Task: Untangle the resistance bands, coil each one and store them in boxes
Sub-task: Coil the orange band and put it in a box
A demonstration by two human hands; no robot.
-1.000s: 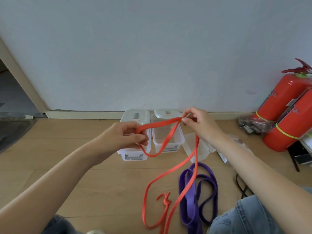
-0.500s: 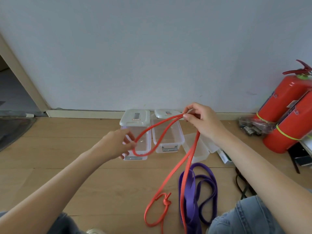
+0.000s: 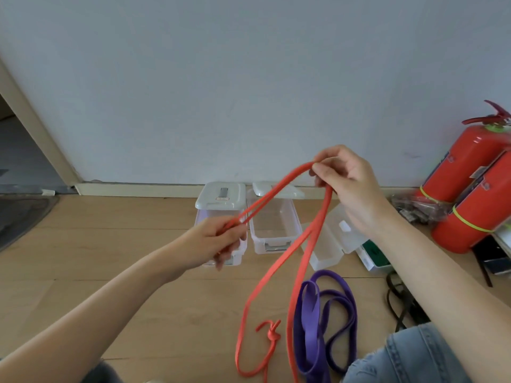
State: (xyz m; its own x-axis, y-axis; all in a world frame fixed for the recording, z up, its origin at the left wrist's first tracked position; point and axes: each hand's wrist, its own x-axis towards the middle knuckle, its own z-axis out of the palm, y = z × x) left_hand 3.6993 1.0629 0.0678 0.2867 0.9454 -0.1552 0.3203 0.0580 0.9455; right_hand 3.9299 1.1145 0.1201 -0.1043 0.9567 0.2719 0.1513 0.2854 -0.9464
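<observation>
An orange resistance band [image 3: 272,272] is stretched between my hands. My right hand [image 3: 345,178] pinches it up high, and my left hand [image 3: 218,241] grips a doubled stretch of it lower down. Two long strands hang to the floor, where the band has a knot [image 3: 272,331]. A purple band [image 3: 323,327] lies loose on the floor to the right of the knot. Two clear boxes stand by the wall: the left one [image 3: 221,201] has its lid on and is partly behind my left hand, the right one [image 3: 273,230] is open.
A clear lid or tray [image 3: 330,244] lies right of the boxes. Two red fire extinguishers [image 3: 470,189] lean at the right wall, with a bag of small parts [image 3: 417,208] beside them. Black cable [image 3: 398,305] lies near my knee. A doorway opens at the left.
My right hand has lifted the orange band higher and to the right. My left hand has dropped lower and taken a doubled stretch of it, drawing the two strands taut between the hands.
</observation>
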